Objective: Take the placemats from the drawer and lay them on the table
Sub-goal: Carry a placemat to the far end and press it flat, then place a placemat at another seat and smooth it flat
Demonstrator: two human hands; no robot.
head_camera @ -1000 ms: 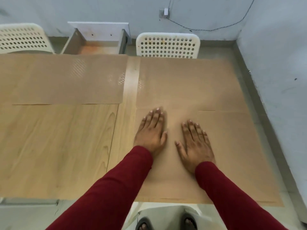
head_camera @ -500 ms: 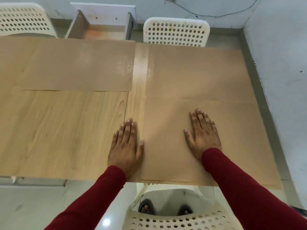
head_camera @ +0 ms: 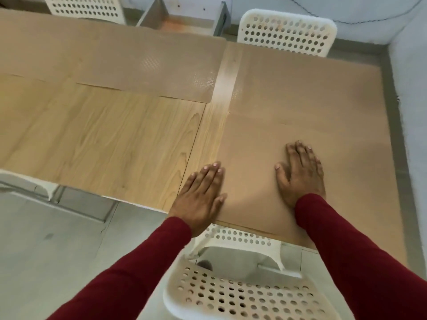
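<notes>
The surface [head_camera: 104, 135] is pale wood with a wavy darker grain. The placemats [head_camera: 300, 100] on it are plain tan, with a fine dotted weave where light catches them. The chairs [head_camera: 286, 33] around the surface are white, pierced with rows of round holes. Both sleeves [head_camera: 346, 250] are dark red. The floor [head_camera: 46, 250] beside the surface is light grey.

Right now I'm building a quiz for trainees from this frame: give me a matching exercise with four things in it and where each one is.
Things:
1. left hand
2. right hand
3. open drawer
4. nearest white chair

Places:
A. beyond the table's far edge
B. flat on the near right placemat
C. below the table's near edge
D. across that placemat's left edge, partly on bare table

Pairs: 1-D, 2-B, 3-A, 4-C
</notes>
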